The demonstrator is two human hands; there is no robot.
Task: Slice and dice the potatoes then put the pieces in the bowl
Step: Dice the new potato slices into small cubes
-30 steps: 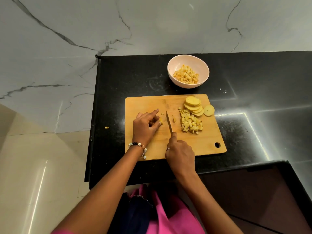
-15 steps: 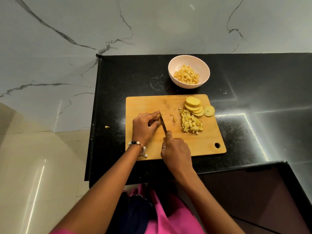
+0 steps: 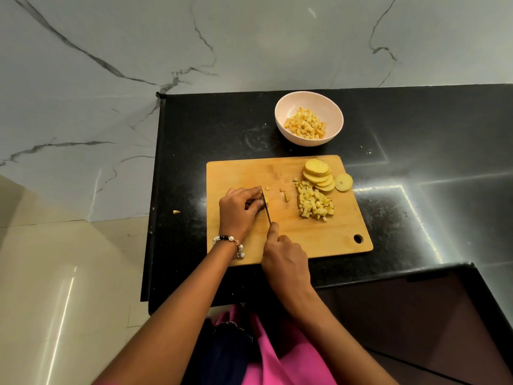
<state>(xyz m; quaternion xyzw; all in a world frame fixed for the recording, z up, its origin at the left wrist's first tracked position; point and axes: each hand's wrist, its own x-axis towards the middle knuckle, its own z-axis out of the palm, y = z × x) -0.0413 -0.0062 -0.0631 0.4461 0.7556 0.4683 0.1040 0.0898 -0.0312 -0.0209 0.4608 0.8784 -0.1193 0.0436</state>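
Knife (image 3: 266, 207) gripped by right hand (image 3: 286, 261), tip pointing away; left hand (image 3: 239, 208) curled, contents hidden

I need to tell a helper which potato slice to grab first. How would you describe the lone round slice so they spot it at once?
Start at the wooden cutting board on the black counter. Near its far right edge lies an overlapping stack of slices. The lone slice lies flat just right of that stack, overhanging the board's edge, apart from the others.

Cutting board (image 3: 291, 245) on the table (image 3: 416, 218), bowl (image 3: 309, 102) behind it, potato slices (image 3: 317, 175) at board's far right, diced pile (image 3: 313, 204) before them.
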